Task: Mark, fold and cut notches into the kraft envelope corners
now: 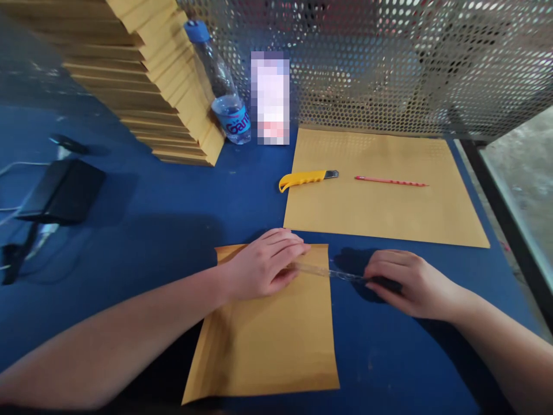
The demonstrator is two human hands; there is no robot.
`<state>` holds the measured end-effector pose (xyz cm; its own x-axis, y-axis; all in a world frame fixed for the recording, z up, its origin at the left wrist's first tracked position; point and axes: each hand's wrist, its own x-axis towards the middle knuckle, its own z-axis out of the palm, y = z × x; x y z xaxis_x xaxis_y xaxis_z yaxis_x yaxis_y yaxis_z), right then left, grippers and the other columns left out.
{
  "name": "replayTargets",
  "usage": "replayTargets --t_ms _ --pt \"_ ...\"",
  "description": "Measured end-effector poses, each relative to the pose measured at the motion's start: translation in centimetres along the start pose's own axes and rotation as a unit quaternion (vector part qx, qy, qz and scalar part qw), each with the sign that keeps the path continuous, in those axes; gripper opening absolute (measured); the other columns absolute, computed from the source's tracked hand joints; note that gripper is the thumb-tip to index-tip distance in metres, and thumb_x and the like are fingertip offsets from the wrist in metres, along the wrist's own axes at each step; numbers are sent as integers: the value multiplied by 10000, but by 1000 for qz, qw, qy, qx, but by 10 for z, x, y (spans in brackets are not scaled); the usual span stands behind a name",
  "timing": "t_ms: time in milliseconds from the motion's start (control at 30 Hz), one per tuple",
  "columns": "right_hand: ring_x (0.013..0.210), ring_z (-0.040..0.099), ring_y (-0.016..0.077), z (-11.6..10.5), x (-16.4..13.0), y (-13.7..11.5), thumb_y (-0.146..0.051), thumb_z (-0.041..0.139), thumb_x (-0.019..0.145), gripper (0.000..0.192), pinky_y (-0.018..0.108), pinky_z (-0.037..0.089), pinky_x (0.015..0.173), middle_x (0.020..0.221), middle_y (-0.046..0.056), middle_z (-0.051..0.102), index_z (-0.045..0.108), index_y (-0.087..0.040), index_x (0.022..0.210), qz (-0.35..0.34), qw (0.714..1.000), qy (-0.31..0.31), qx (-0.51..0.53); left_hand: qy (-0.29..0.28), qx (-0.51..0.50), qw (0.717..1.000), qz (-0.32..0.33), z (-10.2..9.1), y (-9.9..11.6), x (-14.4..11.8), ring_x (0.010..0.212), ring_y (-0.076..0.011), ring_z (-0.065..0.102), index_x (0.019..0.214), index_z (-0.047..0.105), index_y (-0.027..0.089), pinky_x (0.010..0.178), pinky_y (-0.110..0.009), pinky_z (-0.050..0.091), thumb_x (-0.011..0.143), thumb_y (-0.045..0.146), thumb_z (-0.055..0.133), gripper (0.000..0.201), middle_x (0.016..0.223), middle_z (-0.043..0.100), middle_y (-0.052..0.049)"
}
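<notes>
left hand (263,265): I see it flat, pinning tape strip (322,271) to padded envelope (263,334).
right hand (406,282): gripping tape roll (382,283).
risk: tape creasing if pulled askew.

the blue table (164,230) is lying open between the small envelope (268,346) and the envelope stack (164,86), leaving a wide lane on the left. a black box (64,190) with cables is blocking the far left edge. the big envelope (384,190), carrying a knife (305,179) and pencil (391,181), is filling the right rear. the bottle (224,92) and mesh wall (410,57) are closing the back.
</notes>
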<state>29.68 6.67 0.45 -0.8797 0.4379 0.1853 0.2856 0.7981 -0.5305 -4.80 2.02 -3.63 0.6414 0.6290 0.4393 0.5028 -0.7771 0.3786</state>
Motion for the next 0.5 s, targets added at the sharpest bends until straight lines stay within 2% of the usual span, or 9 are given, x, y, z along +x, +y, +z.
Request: replayTargets --t_ms 67,167,300,500 --pt "725 677 135 0 1 -3 -160 581 1041 112 255 544 633 854 35 713 675 -195 1092 17 999 14 28 4 -15 1000 -3 0 -1 1 1176 -255 722 1292 593 160 1076 -463 584 1036 176 578 257 1197 757 -134" --pt "685 701 113 1 0 -3 -185 612 1039 229 217 548 583 899 33 762 678 -202 1258 48 997 33 50 16 -37 999 -19 0 -3 1 1134 -234 731 1304 584 166 1051 -447 593 1053 155 572 252 1149 762 -111" --pt "642 703 110 3 -2 -1 -230 650 1021 274 212 555 546 912 25 787 707 -230 1289 83 993 38 76 30 -90 994 -49 1 -7 0 1013 -198 741 1369 561 182 1046 -436 584 1057 164 593 314 981 768 -33" --pt "624 712 109 3 0 -5 -228 614 1035 348 197 556 537 892 18 790 665 -228 1379 113 986 6 126 23 -122 990 -65 -3 -7 -1 1004 -188 738 1381 562 206 1061 -462 559 1058 153 546 328 994 773 -26"
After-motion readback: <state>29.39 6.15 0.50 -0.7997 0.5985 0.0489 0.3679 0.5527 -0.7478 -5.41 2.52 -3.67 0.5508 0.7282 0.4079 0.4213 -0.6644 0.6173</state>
